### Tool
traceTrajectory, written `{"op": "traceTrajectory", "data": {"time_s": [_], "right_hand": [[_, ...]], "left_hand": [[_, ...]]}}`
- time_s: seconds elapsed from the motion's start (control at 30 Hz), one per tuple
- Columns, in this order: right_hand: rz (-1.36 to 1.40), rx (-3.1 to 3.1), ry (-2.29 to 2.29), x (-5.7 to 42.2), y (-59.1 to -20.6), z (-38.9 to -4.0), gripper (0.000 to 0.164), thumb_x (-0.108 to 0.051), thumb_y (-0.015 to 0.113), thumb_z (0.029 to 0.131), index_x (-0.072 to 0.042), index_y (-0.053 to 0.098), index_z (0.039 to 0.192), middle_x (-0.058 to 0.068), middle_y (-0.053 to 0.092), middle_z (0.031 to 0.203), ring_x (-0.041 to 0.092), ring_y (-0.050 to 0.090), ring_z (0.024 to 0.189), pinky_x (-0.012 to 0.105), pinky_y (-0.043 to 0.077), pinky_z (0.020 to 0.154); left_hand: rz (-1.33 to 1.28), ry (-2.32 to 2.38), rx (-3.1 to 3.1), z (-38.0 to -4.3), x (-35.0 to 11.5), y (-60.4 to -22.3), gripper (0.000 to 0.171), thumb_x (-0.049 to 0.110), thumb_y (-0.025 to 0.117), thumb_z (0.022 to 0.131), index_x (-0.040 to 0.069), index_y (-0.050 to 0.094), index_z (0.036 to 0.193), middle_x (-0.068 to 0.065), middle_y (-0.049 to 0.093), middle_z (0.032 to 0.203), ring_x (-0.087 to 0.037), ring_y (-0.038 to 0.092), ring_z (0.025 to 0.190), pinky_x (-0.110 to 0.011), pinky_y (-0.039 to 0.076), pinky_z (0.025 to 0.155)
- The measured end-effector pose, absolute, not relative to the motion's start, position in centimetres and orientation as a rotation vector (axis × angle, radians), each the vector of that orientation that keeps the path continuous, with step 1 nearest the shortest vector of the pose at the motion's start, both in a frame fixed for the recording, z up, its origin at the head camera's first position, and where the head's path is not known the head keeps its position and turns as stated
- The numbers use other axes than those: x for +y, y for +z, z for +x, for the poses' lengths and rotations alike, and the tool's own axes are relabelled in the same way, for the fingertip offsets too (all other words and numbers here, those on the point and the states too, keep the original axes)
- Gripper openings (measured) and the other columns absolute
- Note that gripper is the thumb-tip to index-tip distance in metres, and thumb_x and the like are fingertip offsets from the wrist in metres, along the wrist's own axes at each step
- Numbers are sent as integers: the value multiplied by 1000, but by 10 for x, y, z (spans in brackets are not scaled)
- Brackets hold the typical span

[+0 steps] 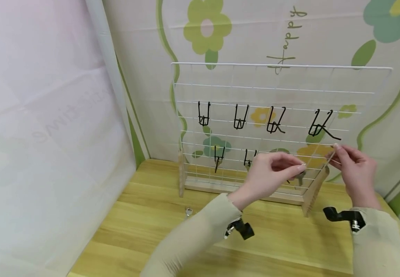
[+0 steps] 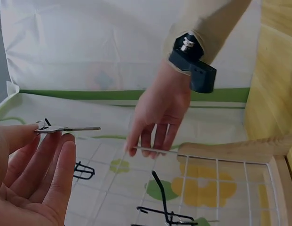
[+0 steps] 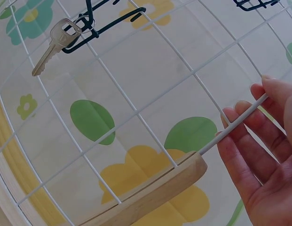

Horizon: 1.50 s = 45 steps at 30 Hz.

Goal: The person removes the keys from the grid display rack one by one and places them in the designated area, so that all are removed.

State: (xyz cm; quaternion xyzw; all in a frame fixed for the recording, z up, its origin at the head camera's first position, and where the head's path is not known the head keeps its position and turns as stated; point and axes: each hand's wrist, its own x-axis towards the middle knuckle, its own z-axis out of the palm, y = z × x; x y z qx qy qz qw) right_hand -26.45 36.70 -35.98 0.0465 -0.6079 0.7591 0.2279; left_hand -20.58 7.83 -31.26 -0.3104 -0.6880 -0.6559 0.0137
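A white wire grid rack (image 1: 283, 66) stands in wooden feet on the table, with black hooks in two rows. My left hand (image 1: 269, 173) is before the lower row, pinching a metal key (image 2: 73, 128) between thumb and fingertips. The left wrist view shows its blade pointing away from the fingers. My right hand (image 1: 359, 173) grips the rack's right edge wire, thumb on one side and fingers on the other, above the wooden foot (image 3: 183, 176). In the right wrist view, a key (image 3: 56, 44) hangs by a ring at a black hook (image 3: 108, 30).
Upper-row hooks (image 1: 239, 119) project from the grid, one with a long arm (image 1: 331, 134) at the right. Small metal pieces hang at lower hooks (image 1: 218, 159). A loose key (image 1: 188, 211) lies on the wooden table (image 1: 144, 215). Printed cloth (image 1: 134, 38) hangs behind and left.
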Motion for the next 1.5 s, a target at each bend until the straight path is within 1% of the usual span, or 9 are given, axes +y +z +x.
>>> {"op": "traceTrajectory", "data": {"time_s": [0.07,0.3,0.43,0.6,0.77,1.03,1.2,1.33,1.5], "right_hand": [[139,-1677,2095,367,-359,-264,31,-12,73,95,8,70,118,9,76,88,15,75,78,27,58,74],[142,-1678,2078,366,-354,-262,30,-12,74,94,7,71,116,9,75,88,15,75,78,26,58,74],[140,-1686,2062,366,-353,-263,34,-14,75,94,9,70,118,9,75,89,15,75,78,26,58,74],[130,-1694,2056,366,-355,-263,33,-15,74,94,8,70,118,8,75,88,15,75,78,26,58,73],[119,-1684,2069,366,-357,-263,33,-14,74,94,8,71,118,8,76,87,15,75,78,26,58,73],[141,-1661,2077,365,-358,-264,36,-13,74,94,12,68,120,10,75,87,16,75,78,27,58,74],[131,-1668,2080,366,-358,-264,32,-13,74,94,8,71,118,9,75,88,15,75,78,27,58,74],[125,-1678,2081,365,-358,-265,31,-15,74,94,7,71,117,9,75,88,15,75,78,26,58,74],[136,-1658,2092,364,-358,-265,35,-13,74,94,10,69,119,9,75,88,16,75,78,27,57,75]], "left_hand": [[-959,-2036,-2199,-207,67,-325,13,20,74,97,10,77,105,15,71,87,-4,69,77,-22,59,71],[-842,-2093,-2426,-213,33,-376,11,16,76,94,9,77,104,9,73,86,-13,72,75,-25,60,70],[-792,-2147,-2491,-216,16,-413,8,11,75,95,8,77,101,4,73,86,-13,72,76,-28,61,71],[-704,-2147,-2587,-221,3,-456,4,9,75,95,8,77,98,3,73,84,-15,72,78,-37,63,74],[-648,-2038,-2696,-225,-3,-484,5,13,77,93,9,78,95,4,73,81,-19,72,74,-42,62,71],[-636,-1933,-2773,-235,2,-506,5,12,79,92,9,78,95,7,72,79,-13,69,69,-31,61,63],[-657,-1771,-2851,-240,9,-508,4,14,78,93,11,79,92,11,70,77,-13,68,66,-24,56,56],[-653,-1673,-2881,-242,13,-507,7,17,81,91,11,80,87,12,69,75,-8,65,66,-21,53,58],[-661,-1536,-2926,-243,17,-505,5,14,81,90,14,81,86,15,68,75,-2,61,67,-19,51,62]]}}
